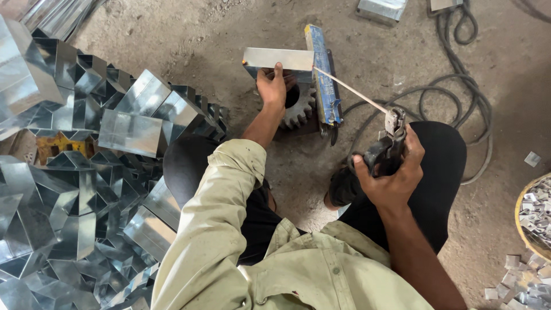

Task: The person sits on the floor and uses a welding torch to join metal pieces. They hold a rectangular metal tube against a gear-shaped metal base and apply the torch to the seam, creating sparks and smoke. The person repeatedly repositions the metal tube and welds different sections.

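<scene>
Right hand clamped tight around a dark welding holder, with a thin welding rod running up and left to the corner of a folded sheet-metal box. Left hand pressed flat on that box, fingers curled over its near edge, pinning it atop a big toothed gear on the floor. Just right of the gear, a blue packet. Far left, a heap of shiny metal boxes. Grey cable looping off right.
</scene>
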